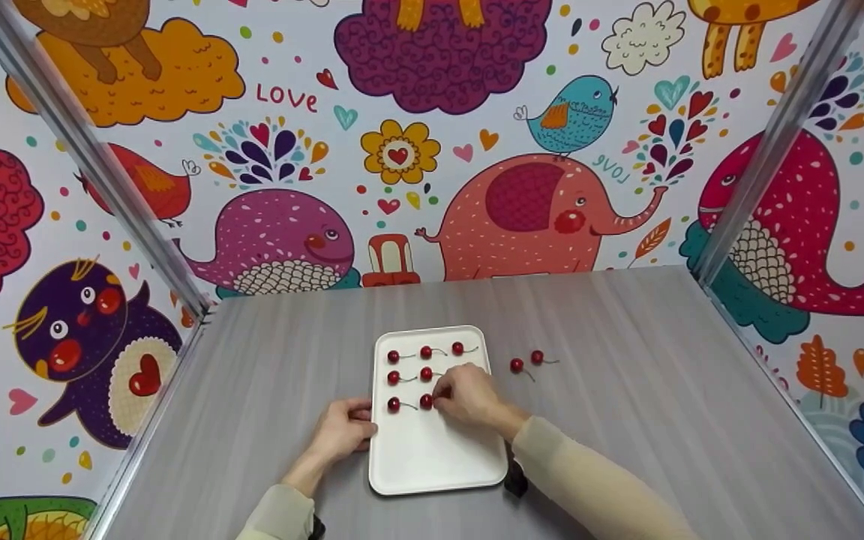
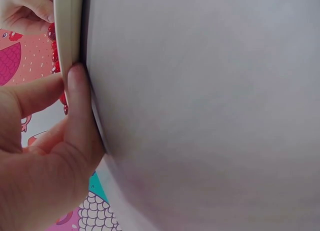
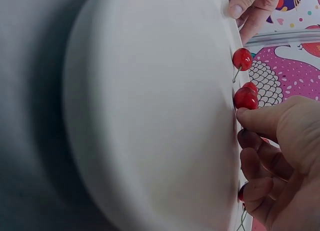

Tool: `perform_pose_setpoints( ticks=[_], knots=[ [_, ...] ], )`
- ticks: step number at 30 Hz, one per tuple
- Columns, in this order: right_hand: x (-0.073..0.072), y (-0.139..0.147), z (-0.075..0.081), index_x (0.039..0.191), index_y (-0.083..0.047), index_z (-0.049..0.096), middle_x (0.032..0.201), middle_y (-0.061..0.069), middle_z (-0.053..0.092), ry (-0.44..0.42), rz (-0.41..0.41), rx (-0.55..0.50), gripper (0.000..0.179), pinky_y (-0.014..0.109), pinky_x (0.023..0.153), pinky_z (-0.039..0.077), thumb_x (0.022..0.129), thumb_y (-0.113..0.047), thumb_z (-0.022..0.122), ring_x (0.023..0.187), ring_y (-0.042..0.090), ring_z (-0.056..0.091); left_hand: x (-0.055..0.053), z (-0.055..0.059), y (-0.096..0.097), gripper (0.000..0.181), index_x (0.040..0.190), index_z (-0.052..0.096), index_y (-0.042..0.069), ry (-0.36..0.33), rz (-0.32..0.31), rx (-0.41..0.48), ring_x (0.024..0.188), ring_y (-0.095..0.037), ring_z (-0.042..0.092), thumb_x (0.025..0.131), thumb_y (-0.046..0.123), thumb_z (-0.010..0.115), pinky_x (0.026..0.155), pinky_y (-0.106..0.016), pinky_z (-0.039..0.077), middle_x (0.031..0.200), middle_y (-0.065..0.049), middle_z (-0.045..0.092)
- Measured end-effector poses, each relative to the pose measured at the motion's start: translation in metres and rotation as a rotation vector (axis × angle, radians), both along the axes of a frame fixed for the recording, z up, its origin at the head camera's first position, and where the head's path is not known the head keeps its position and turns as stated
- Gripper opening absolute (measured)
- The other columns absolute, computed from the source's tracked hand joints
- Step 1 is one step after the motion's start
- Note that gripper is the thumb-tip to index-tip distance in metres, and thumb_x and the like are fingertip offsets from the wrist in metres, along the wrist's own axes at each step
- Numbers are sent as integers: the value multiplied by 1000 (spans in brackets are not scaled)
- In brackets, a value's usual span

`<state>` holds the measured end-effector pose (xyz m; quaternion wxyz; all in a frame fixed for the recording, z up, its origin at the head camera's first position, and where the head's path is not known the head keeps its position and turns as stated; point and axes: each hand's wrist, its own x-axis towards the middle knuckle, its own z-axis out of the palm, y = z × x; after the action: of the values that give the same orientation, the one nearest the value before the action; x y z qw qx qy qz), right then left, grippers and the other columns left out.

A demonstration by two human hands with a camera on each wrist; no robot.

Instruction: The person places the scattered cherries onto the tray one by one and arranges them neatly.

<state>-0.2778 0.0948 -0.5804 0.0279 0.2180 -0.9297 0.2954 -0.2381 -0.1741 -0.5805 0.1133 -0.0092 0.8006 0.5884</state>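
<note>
A white rectangular tray [image 1: 432, 465] lies on the table with several red stemmed cherries [image 1: 393, 356] set out in rows over its far half. At the tray's left edge my left hand [image 1: 344, 431] grips the rim, its fingertips [image 2: 76, 78] against the side in the left wrist view. Over the tray's right half, my right hand [image 1: 469, 395] pinches at the stem side of a cherry [image 1: 427, 401] in the nearest row. The thumb touches that cherry [image 3: 245, 98] in the right wrist view. Its stem is hidden behind the fingers.
Two loose cherries [image 1: 517, 365] with stems lie on the grey table [image 1: 612, 375] to the right of the tray. Metal posts [image 1: 747, 142] and walls printed with cartoon animals enclose the table. A small black object [image 1: 516, 480] shows under the right forearm.
</note>
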Motion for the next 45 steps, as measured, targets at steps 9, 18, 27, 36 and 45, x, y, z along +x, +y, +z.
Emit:
perform_pose_setpoints(
  ticks=[9, 18, 27, 36, 45],
  knots=[
    [1, -1, -1, 98, -15, 91, 95, 5, 86, 25, 0, 14, 11, 38, 83, 66, 90, -11, 85, 87, 22, 79, 2, 0, -1, 54, 142, 63, -19, 1, -10, 1, 87, -16, 72, 89, -9, 69, 72, -31, 69, 109, -21, 72],
    [2, 15, 10, 99, -7, 90, 89, 6, 85, 81, 63, -103, 11, 22, 69, 55, 90, -8, 83, 75, 11, 71, 0, -4, -2, 56, 142, 61, -22, 3, -16, 17, 86, -14, 71, 88, -11, 67, 72, -31, 68, 108, -19, 70],
    [2, 68, 19, 104, 1, 86, 97, 14, 85, -20, 130, -293, 13, 19, 72, 55, 97, -9, 84, 82, 8, 68, 1, 0, -2, 55, 142, 62, -20, 6, -1, 1, 87, -16, 72, 89, -11, 68, 73, -33, 69, 109, -20, 71],
    [-2, 120, 7, 102, -2, 87, 89, 8, 84, 64, -73, -214, 10, 24, 70, 56, 94, -8, 85, 77, 6, 67, 1, 0, -2, 54, 142, 62, -20, -2, 4, 5, 87, -16, 72, 89, -12, 69, 74, -34, 70, 109, -21, 72],
    [2, 141, -3, 95, -6, 89, 84, 6, 84, 34, -280, -178, 7, 22, 65, 55, 88, -7, 91, 72, 9, 70, 1, 1, -1, 52, 140, 64, -19, 3, -2, -10, 87, -16, 72, 89, -11, 69, 72, -31, 69, 108, -20, 73]
  ],
)
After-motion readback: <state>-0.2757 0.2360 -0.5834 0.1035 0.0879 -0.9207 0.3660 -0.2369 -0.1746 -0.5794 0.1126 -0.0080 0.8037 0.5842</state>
